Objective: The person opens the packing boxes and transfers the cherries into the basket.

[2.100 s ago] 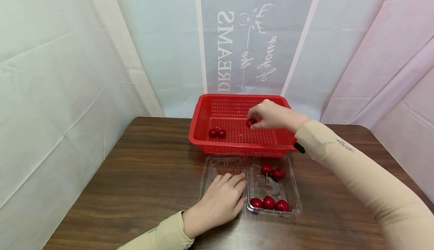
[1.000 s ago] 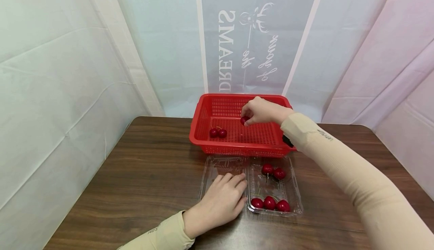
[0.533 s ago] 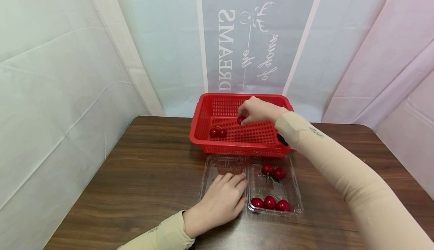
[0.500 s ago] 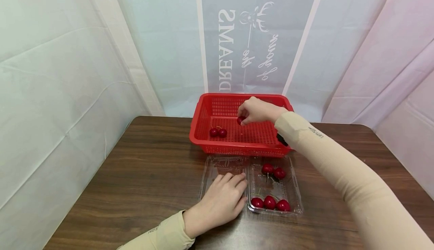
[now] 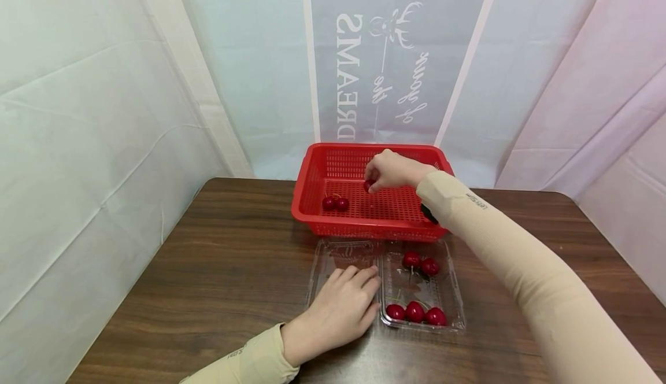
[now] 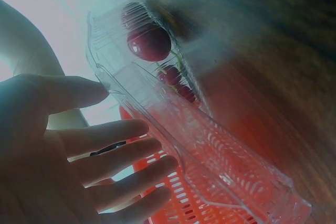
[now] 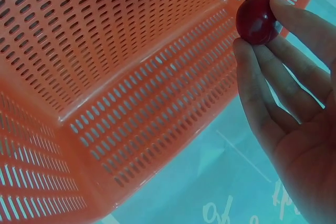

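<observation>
My right hand point(image 5: 395, 170) is over the red plastic basket point(image 5: 374, 228), pinching a dark red cherry point(image 7: 256, 20) between thumb and fingertips. Two more cherries point(image 5: 335, 203) with stems lie on the basket floor at its left. In front of the basket lies an unfolded clear plastic clamshell box. Several cherries point(image 5: 414, 312) sit in its right half point(image 5: 457, 291), some at the near edge and two farther back. My left hand point(image 5: 335, 309) rests on the left half point(image 5: 322, 262), its fingers fairly straight near the fold; it covers part of that half.
Everything stands on a dark wooden table point(image 5: 218, 268). Behind the basket hangs a pale curtain point(image 5: 276, 72) with mirrored lettering, and white cloth point(image 5: 78, 112) closes in the left side.
Over the two seconds my right hand has shifted left inside the basket, still pinching the cherry; lately it has hardly moved. My left hand stays put.
</observation>
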`<state>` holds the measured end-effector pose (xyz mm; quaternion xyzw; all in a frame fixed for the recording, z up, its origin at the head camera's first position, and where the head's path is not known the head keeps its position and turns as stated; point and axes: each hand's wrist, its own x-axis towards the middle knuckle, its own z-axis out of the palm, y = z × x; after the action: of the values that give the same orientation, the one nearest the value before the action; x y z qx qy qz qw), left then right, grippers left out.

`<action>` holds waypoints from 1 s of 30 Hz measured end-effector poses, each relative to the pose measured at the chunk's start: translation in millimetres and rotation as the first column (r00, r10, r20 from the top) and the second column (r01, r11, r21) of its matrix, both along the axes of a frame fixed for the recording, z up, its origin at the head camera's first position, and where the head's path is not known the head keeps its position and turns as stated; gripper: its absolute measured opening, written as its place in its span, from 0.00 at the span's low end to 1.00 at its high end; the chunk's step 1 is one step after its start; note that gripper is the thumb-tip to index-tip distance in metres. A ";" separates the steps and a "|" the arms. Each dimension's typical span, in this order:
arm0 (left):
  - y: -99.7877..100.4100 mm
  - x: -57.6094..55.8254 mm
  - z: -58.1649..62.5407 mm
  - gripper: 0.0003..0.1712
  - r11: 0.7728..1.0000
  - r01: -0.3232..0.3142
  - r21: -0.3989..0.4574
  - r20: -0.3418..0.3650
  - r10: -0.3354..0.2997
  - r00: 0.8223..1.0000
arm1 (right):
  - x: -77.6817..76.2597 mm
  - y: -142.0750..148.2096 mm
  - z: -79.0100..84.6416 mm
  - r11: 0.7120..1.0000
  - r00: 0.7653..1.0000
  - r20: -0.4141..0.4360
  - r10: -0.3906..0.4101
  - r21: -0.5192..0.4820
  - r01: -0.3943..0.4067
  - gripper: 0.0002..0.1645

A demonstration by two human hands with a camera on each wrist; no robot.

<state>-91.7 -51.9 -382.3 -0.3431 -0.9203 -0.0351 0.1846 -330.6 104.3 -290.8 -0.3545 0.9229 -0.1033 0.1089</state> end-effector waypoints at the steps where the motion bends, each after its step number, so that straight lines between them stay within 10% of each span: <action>1: 0.0 0.0 0.0 0.18 1.000 0.000 0.001 0.000 0.000 1.000 | -0.2 -0.5 0.1 1.000 1.000 -0.002 0.002 0.001 -0.002 0.12; 30: -2.1 -0.9 0.2 0.18 1.000 0.016 0.014 -0.006 -0.016 1.000 | -16.8 -16.5 -14.0 1.000 0.999 0.033 -0.015 0.028 0.014 0.14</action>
<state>-92.6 -54.1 -382.2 -0.3493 -0.9167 -0.0420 0.1895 -347.4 87.7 -304.8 -0.3442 0.9249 -0.0973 0.1285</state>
